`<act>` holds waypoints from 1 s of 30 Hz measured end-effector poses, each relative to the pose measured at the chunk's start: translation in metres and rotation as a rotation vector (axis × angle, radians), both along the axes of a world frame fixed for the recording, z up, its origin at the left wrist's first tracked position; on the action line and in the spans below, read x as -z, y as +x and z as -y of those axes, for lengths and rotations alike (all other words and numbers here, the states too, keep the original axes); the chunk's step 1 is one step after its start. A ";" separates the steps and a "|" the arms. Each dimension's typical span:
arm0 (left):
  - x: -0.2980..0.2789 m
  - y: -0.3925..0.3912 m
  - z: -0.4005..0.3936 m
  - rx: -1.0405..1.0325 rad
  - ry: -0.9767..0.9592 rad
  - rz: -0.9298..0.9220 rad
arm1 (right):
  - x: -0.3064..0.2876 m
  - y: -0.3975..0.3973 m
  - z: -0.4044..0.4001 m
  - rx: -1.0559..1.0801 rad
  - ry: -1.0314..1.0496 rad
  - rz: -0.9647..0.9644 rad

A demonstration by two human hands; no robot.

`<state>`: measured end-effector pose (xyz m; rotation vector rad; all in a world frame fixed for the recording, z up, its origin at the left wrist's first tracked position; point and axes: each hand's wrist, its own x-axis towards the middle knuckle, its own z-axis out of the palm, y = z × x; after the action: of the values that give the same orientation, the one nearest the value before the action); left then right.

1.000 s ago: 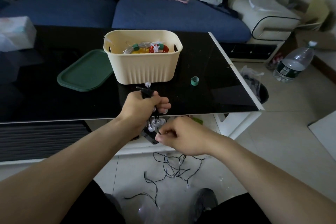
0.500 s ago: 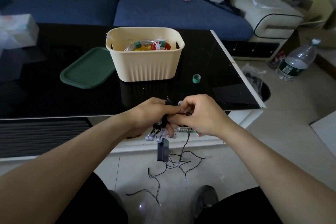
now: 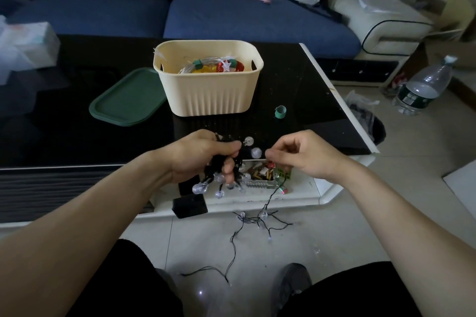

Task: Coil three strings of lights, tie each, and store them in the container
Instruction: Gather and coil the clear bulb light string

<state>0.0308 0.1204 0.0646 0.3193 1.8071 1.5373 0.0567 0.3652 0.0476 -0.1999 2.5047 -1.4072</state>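
Note:
My left hand (image 3: pixel 203 156) grips a bunched coil of black-wired string lights (image 3: pixel 226 175) with clear round bulbs, held at the table's front edge. Its black battery box (image 3: pixel 189 205) hangs just below. My right hand (image 3: pixel 300 153) pinches the wire a short way to the right; from there the loose length (image 3: pixel 253 221) drops to the floor in a tangle. The cream container (image 3: pixel 211 96) stands on the black table and holds coiled lights with green ties. A green tie roll (image 3: pixel 280 112) lies right of the container.
A green lid (image 3: pixel 126 99) lies left of the container. A tissue pack (image 3: pixel 28 46) sits at the table's far left. A clear tray of small items (image 3: pixel 260 175) rests on the lower shelf. A water bottle (image 3: pixel 423 85) and bin (image 3: pixel 371 123) stand on the floor, right.
My right hand rose from below the table edge, met the left hand, then drew away to the right with the wire. The battery box swung down beneath the left hand.

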 end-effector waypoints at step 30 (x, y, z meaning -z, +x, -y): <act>0.016 0.002 -0.015 -0.172 -0.115 -0.062 | -0.008 0.022 0.058 0.084 0.107 -0.345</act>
<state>0.0330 0.1354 0.0486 0.1618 2.0071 1.5454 0.0782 0.3075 0.0555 -0.3459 2.8899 -1.3627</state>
